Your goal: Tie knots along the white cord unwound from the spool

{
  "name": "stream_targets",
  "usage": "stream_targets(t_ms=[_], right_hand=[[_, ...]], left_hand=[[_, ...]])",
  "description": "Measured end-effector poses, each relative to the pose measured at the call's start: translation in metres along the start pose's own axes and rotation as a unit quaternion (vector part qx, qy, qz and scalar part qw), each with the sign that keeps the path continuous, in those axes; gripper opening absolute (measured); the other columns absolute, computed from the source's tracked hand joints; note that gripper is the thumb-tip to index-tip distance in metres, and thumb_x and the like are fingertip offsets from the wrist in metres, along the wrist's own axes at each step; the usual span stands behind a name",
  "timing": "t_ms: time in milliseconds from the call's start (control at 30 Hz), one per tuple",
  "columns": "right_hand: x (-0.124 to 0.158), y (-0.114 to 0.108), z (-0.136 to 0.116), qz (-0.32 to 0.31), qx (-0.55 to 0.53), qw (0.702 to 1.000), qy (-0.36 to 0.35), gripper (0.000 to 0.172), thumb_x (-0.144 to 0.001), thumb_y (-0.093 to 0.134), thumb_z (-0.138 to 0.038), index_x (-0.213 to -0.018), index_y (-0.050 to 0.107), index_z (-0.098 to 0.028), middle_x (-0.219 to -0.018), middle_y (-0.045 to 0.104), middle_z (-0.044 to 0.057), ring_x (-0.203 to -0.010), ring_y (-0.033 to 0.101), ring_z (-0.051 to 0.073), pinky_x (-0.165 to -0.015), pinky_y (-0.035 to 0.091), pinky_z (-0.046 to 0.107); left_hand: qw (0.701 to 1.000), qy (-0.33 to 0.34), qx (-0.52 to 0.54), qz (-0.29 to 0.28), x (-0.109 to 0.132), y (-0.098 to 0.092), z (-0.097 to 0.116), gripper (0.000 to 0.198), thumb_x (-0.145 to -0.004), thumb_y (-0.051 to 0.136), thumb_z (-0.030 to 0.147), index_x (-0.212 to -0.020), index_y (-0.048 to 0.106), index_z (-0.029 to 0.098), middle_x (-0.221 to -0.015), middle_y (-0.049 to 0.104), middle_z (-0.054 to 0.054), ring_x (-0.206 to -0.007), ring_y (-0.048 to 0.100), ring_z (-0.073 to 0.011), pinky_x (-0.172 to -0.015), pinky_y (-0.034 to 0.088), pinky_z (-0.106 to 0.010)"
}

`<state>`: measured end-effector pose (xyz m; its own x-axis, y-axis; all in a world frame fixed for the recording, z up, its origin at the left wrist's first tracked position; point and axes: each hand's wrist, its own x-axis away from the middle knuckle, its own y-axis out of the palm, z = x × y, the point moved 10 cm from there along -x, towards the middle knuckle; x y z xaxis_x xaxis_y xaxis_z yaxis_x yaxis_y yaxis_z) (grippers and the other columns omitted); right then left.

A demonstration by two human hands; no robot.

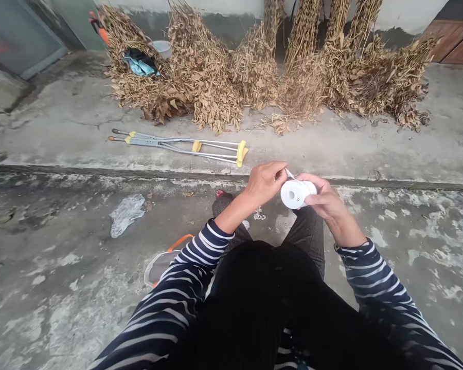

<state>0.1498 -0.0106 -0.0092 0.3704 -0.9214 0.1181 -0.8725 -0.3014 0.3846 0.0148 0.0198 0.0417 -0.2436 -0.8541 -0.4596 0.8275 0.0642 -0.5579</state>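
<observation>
A white spool with a round hole in its flat face is in front of my knees. My right hand is closed around its right side, thumb on the near edge and fingers behind. From the top of the spool a narrow white strip runs up to the left. My left hand pinches the end of this strip between thumb and fingertips. Whether the strip is tape or ribbon I cannot tell.
Crutches with yellow pads lie on the raised concrete ledge. Dried plant bundles lean along the wall. A clear plastic bag and a grey bag with orange trim lie to my left. Small white rings are between my feet.
</observation>
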Motion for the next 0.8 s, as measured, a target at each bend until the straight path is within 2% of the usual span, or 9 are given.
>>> stream_targets(t_ms=[100, 267, 433, 600, 667, 733, 800], right_hand=[[-0.001, 0.007, 0.006, -0.005, -0.003, 1.0, 0.005, 0.055, -0.047, 0.098, -0.03, -0.096, 0.074, -0.022, -0.076, 0.065, -0.002, -0.062, 0.06, 0.013, -0.046, 0.056, 0.025], [-0.002, 0.002, 0.017, 0.007, -0.032, 0.999, -0.004, 0.058, -0.05, 0.096, -0.039, -0.101, 0.071, -0.025, -0.086, 0.067, -0.001, -0.066, 0.062, 0.015, -0.047, 0.055, 0.026], [-0.003, -0.013, 0.022, 0.064, -0.025, 0.998, -0.01, 0.058, -0.052, 0.095, -0.042, -0.102, 0.069, -0.027, -0.091, 0.067, 0.001, -0.071, 0.061, 0.016, -0.049, 0.052, 0.026], [-0.003, -0.021, 0.019, 0.088, 0.004, 0.996, -0.02, 0.062, -0.054, 0.092, -0.045, -0.107, 0.065, -0.028, -0.102, 0.069, 0.004, -0.078, 0.061, 0.019, -0.055, 0.052, 0.03], [-0.003, -0.029, 0.017, 0.112, -0.005, 0.993, -0.027, 0.064, -0.055, 0.092, -0.045, -0.11, 0.064, -0.029, -0.109, 0.069, 0.004, -0.081, 0.062, 0.019, -0.058, 0.053, 0.03], [-0.005, -0.039, 0.017, 0.142, -0.015, 0.989, -0.03, 0.065, -0.057, 0.092, -0.045, -0.113, 0.063, -0.029, -0.113, 0.069, 0.004, -0.085, 0.064, 0.02, -0.06, 0.055, 0.03], [-0.008, -0.048, 0.017, 0.17, -0.003, 0.985, -0.035, 0.063, -0.06, 0.091, -0.045, -0.114, 0.064, -0.03, -0.113, 0.069, 0.003, -0.088, 0.066, 0.02, -0.063, 0.058, 0.031]], left_hand=[[1.0, 0.021, -0.011, 0.014, 0.002, 0.004, -0.006, 0.024, -0.09, 0.048, 0.012, -0.088, 0.071, 0.018, -0.09, 0.075, -0.008, -0.08, 0.066, -0.0176, -0.075, 0.046, -0.028], [0.995, 0.024, 0.094, -0.016, 0.005, 0.025, -0.024, 0.025, -0.089, 0.046, 0.011, -0.085, 0.07, 0.018, -0.096, 0.075, -0.008, -0.09, 0.068, -0.018, -0.083, 0.05, -0.028], [0.99, -0.071, 0.121, -0.033, 0.011, 0.049, -0.06, 0.021, -0.085, 0.051, 0.009, -0.081, 0.07, 0.017, -0.082, 0.073, -0.003, -0.079, 0.065, -0.0154, -0.077, 0.048, -0.025], [0.956, -0.222, 0.187, -0.045, 0.021, 0.069, -0.102, 0.022, -0.086, 0.047, 0.01, -0.077, 0.066, 0.015, -0.068, 0.066, 0.002, -0.05, 0.055, -0.0091, -0.054, 0.041, -0.02], [0.949, -0.238, 0.202, -0.05, 0.025, 0.071, -0.106, 0.023, -0.086, 0.044, 0.009, -0.077, 0.065, 0.014, -0.067, 0.065, 0.002, -0.046, 0.054, -0.008, -0.051, 0.04, -0.019], [0.954, -0.223, 0.193, -0.061, 0.03, 0.07, -0.102, 0.024, -0.086, 0.044, 0.008, -0.075, 0.064, 0.014, -0.069, 0.065, 0.002, -0.047, 0.056, -0.0073, -0.052, 0.042, -0.019], [0.953, -0.213, 0.194, -0.094, 0.038, 0.073, -0.097, 0.025, -0.088, 0.043, 0.008, -0.076, 0.064, 0.014, -0.072, 0.068, 0.001, -0.048, 0.058, -0.0067, -0.053, 0.043, -0.019]])
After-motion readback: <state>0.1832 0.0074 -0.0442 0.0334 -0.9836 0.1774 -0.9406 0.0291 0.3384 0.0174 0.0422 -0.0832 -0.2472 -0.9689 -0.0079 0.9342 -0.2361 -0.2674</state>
